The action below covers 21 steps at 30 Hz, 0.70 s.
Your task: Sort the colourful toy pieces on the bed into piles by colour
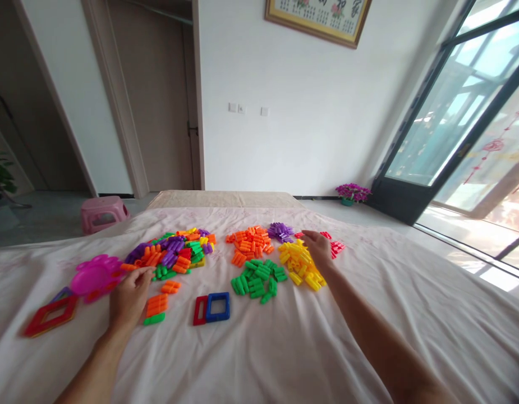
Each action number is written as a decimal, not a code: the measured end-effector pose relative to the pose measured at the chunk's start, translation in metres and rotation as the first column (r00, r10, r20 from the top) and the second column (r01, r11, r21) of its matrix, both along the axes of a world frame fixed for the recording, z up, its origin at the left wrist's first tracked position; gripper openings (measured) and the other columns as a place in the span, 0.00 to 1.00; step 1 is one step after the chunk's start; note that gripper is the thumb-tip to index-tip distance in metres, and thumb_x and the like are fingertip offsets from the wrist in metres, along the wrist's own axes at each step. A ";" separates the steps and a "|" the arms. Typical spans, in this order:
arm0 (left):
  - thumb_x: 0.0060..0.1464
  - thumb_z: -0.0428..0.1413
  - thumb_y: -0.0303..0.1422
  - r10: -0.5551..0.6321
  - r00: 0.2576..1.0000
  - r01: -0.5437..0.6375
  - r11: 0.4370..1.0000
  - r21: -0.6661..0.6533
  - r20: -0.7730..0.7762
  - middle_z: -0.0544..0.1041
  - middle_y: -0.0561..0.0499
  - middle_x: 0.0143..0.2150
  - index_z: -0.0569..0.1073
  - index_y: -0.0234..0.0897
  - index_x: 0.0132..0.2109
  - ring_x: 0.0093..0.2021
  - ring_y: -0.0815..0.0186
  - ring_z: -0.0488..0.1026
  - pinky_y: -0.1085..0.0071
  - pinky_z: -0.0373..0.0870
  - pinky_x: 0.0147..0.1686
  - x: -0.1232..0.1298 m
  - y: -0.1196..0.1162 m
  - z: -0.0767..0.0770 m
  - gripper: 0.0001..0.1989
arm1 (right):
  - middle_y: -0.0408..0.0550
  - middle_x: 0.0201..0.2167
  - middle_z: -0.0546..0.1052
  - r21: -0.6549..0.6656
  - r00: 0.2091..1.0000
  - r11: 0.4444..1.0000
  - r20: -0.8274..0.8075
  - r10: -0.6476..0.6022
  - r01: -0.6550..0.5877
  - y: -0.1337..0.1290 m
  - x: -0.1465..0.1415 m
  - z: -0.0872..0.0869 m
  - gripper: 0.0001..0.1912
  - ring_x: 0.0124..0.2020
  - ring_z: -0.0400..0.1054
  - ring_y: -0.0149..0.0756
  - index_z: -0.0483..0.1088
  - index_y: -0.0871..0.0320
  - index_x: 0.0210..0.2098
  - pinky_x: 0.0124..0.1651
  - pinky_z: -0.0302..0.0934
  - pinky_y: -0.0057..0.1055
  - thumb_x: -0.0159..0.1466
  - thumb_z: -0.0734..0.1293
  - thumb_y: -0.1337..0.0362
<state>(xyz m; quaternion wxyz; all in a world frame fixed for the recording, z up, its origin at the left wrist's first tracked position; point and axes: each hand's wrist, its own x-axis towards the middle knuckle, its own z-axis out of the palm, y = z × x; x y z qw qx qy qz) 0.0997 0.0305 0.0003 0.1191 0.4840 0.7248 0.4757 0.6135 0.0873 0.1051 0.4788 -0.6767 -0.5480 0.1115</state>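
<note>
My left hand (131,294) has its fingers drawn together at the near edge of a mixed-colour pile of plastic building blocks (173,252). Whatever it pinches is too small to make out. My right hand (318,248) reaches over the yellow blocks (300,261), fingers closed, with a red block (299,235) right at the fingertips. Whether that block is held or lies behind them I cannot tell. More red blocks (337,248) lie beside this hand. Orange blocks (251,242), purple blocks (280,231) and green blocks (259,278) form separate heaps in the middle.
A magenta flower-shaped tray (93,275) and a red frame piece (53,317) lie at the left. Blue square frame (217,307) and red rectangle (200,310) sit near the front. Loose orange blocks (157,304) are beside my left hand. A pink stool (103,213) stands beyond the cloth-covered surface (293,348).
</note>
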 end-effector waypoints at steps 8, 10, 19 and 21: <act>0.57 0.49 0.45 0.220 0.975 -0.220 0.975 -0.027 -0.012 0.83 0.42 0.43 0.79 0.39 0.47 0.46 0.49 0.78 0.57 0.71 0.46 -0.010 -0.005 0.005 0.21 | 0.47 0.38 0.82 -0.185 0.692 0.671 -0.088 0.716 -0.718 -0.061 -0.188 -0.035 0.16 0.36 0.76 0.35 0.76 0.58 0.49 0.39 0.67 0.28 0.63 0.64 0.67; 0.57 0.49 0.44 0.235 0.971 -0.235 0.972 -0.004 0.052 0.83 0.43 0.42 0.79 0.39 0.47 0.45 0.51 0.78 0.60 0.71 0.46 -0.010 -0.006 0.006 0.20 | 0.48 0.42 0.82 -0.198 0.695 0.689 0.053 0.717 -0.697 -0.070 -0.207 -0.044 0.15 0.41 0.75 0.35 0.77 0.57 0.49 0.45 0.66 0.28 0.64 0.64 0.68; 0.55 0.50 0.44 0.252 0.962 -0.259 0.965 0.053 0.104 0.83 0.42 0.43 0.79 0.38 0.46 0.44 0.54 0.78 0.63 0.71 0.44 -0.009 -0.002 0.003 0.20 | 0.47 0.44 0.81 -0.224 0.595 0.707 0.406 0.694 -0.671 -0.089 -0.219 -0.061 0.18 0.47 0.72 0.37 0.77 0.54 0.49 0.54 0.59 0.30 0.69 0.57 0.69; 0.55 0.50 0.43 0.260 0.960 -0.267 0.962 0.057 0.104 0.83 0.41 0.43 0.79 0.38 0.45 0.43 0.54 0.78 0.63 0.71 0.43 -0.008 -0.001 0.003 0.20 | 0.48 0.44 0.81 -0.221 0.590 0.711 0.425 0.686 -0.667 -0.091 -0.219 -0.061 0.18 0.46 0.71 0.38 0.77 0.55 0.50 0.52 0.59 0.30 0.70 0.57 0.69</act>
